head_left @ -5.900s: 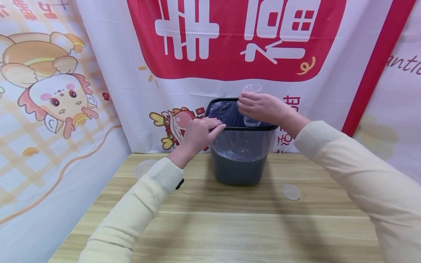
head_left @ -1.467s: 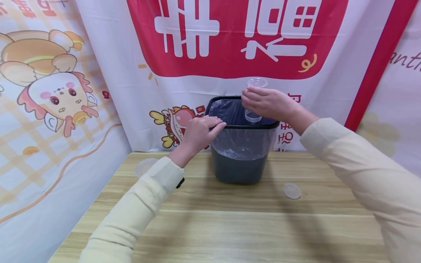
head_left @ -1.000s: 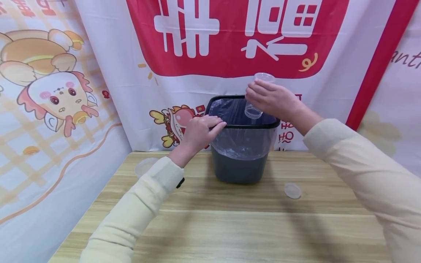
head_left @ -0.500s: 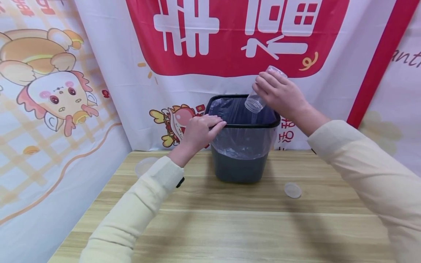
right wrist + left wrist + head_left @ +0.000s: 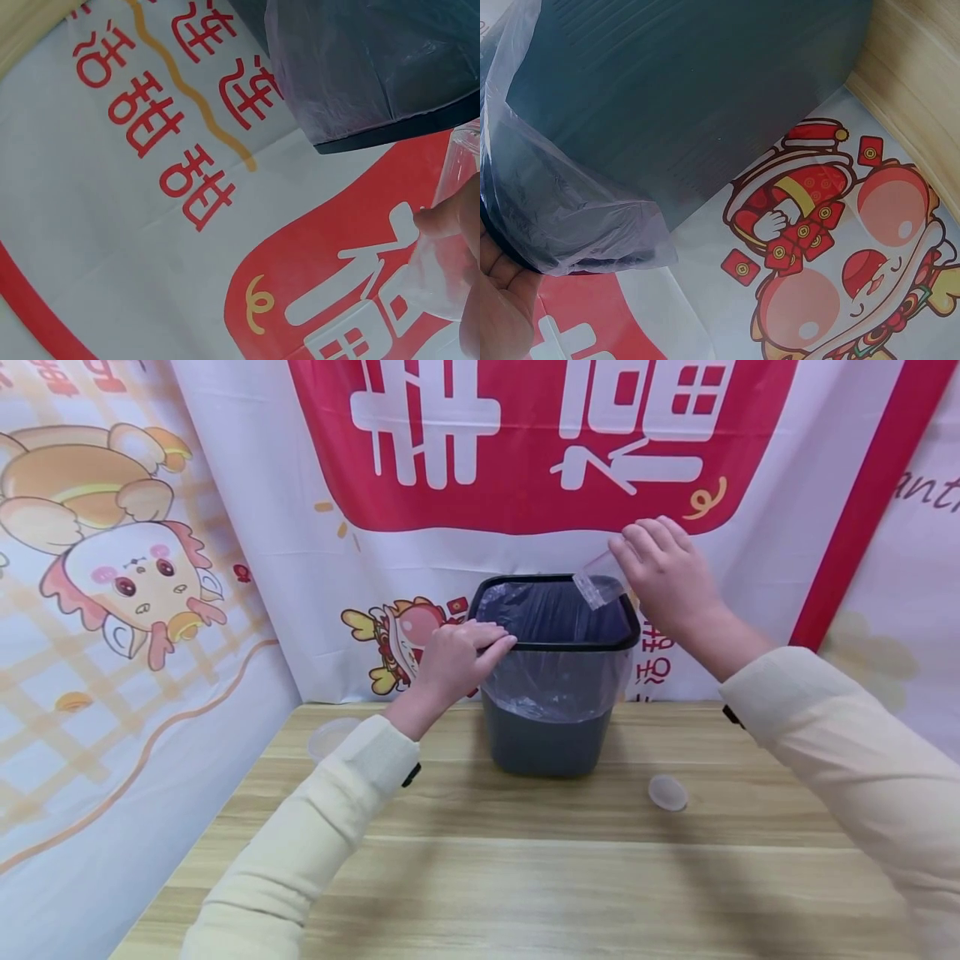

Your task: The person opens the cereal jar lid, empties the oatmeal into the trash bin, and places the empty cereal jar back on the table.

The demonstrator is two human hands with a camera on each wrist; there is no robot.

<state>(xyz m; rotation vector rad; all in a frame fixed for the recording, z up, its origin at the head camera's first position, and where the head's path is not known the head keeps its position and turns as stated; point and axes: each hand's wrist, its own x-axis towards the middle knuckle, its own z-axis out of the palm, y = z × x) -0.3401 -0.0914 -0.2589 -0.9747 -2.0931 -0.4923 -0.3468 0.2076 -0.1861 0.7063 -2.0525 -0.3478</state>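
In the head view, my left hand [image 5: 459, 664] holds the near-left rim of a dark grey trash can [image 5: 547, 747], fingers over its edge. The left wrist view shows those fingers [image 5: 502, 270] at the rim beside the clear bag liner [image 5: 585, 217]. My right hand [image 5: 671, 572] grips a clear plastic cup [image 5: 600, 587] over the can's right side. The cup is tipped, its mouth pointing down and left. Fingers cover part of it. In the right wrist view the cup [image 5: 439, 277] shows beside the can's black rim.
Near the can's right front lies a round translucent lid [image 5: 667, 793] on the wooden table [image 5: 525, 877]. Another, larger clear round piece [image 5: 330, 739] lies at the back left, partly behind my left sleeve. A printed cloth [image 5: 390, 560] hangs close behind the can.
My right hand has moved right and turned, tilting the cup further onto its side. A thin stream falling from its mouth half a second ago is no longer distinct. My left hand stays on the rim.
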